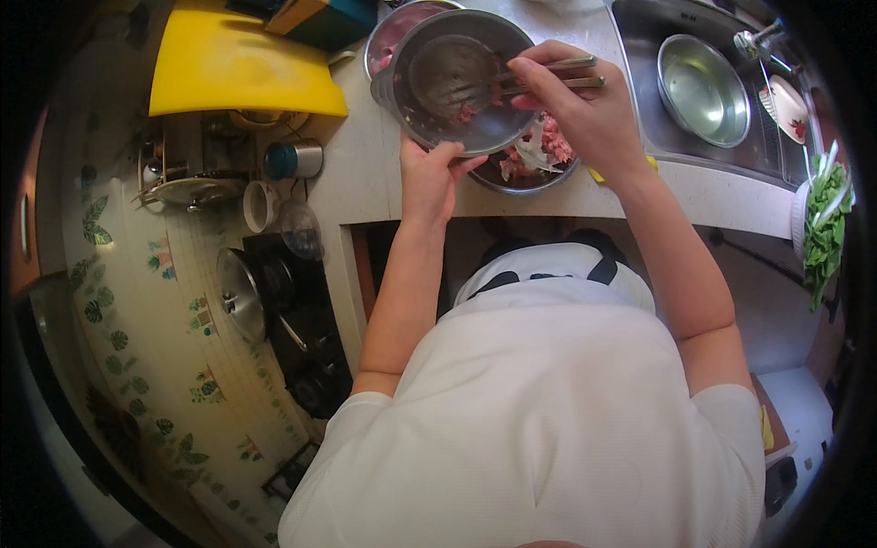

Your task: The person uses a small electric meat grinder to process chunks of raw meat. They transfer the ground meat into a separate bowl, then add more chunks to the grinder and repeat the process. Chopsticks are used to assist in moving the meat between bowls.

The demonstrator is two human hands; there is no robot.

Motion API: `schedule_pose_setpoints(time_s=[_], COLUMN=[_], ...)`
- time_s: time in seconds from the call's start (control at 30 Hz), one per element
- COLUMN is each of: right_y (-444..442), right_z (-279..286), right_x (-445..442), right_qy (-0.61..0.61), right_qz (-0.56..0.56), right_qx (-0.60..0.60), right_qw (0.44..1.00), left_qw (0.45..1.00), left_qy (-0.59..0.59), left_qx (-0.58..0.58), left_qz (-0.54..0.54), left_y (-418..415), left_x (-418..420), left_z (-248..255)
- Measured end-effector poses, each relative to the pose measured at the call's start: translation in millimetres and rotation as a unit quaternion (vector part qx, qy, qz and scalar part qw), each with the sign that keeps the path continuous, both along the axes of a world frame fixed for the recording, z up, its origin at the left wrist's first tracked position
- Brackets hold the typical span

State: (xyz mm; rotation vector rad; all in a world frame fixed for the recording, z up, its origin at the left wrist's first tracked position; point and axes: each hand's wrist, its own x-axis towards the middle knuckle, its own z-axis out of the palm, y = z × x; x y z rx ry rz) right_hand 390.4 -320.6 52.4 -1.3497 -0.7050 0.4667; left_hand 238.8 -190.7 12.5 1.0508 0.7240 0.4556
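My left hand (431,175) grips the near rim of a grey metal pot (503,130), which is tilted so its inside shows. Bits of pink ground meat (464,114) cling to the pot's inner surface. Two metal utensils with flat handles (575,63), at least one a fork, are held in my right hand (582,103), their heads inside the pot. Partly under the pot, a metal bowl (521,188) holds more ground meat (556,142) and something pale or clear. Another metal bowl (404,19) with pink contents shows behind the pot.
A steel sink at right holds a metal bowl of liquid (706,92). Leafy greens (825,226) stand at the counter's right end. At left are a yellow board or cover (240,68), a teal-lidded jar (291,159), a white mug (260,207) and a lidded pan (241,294).
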Motion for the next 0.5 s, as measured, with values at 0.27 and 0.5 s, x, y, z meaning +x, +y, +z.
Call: schedule_pose_setpoints(time_s=[0.27, 0.5], right_y=[-8, -6], right_z=[-9, -25], right_x=[-3, -12], right_qy=[-0.017, -0.076], right_qz=[-0.001, -0.003], right_qx=[-0.049, 0.01], right_qw=[0.999, 0.997], left_qw=[0.997, 0.994], left_qy=[0.033, 0.038], left_qx=[0.065, 0.098], left_qz=[0.018, 0.012], left_y=[-3, -7], left_x=[3, 7], left_z=[-1, -3])
